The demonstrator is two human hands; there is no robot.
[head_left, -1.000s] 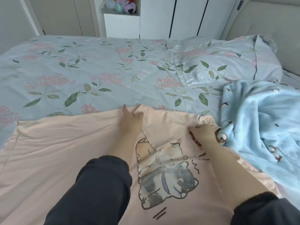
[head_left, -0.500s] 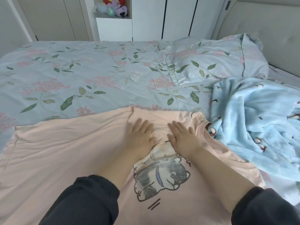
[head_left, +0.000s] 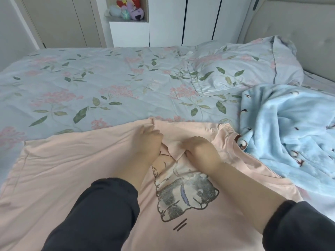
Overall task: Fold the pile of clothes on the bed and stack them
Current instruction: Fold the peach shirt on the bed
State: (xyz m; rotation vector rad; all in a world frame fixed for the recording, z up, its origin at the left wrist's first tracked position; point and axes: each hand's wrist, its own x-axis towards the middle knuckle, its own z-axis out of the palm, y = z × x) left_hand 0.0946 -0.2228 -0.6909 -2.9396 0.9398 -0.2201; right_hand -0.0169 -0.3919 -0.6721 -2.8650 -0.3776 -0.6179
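Note:
A peach T-shirt (head_left: 76,171) with a grey cat print lies spread over the near part of the bed, its collar at the right. One sleeve is folded in over the chest, above the print. My left hand (head_left: 147,142) has its fingers curled on the left edge of that folded sleeve. My right hand (head_left: 200,151) grips the sleeve's lower edge, knuckles up. A light blue fleece garment (head_left: 288,131) lies crumpled to the right, touching the shirt's collar.
The bed wears a pale blue floral cover (head_left: 94,84). A matching pillow (head_left: 244,66) lies at the back right against a beige headboard (head_left: 293,31). White wardrobes and a shelf with plush toys (head_left: 126,9) stand beyond the bed.
Half a second ago both hands lay flat on the folded sleeve, pressing it down. Now their fingers are curled and gather the fabric. The camera has dipped slightly.

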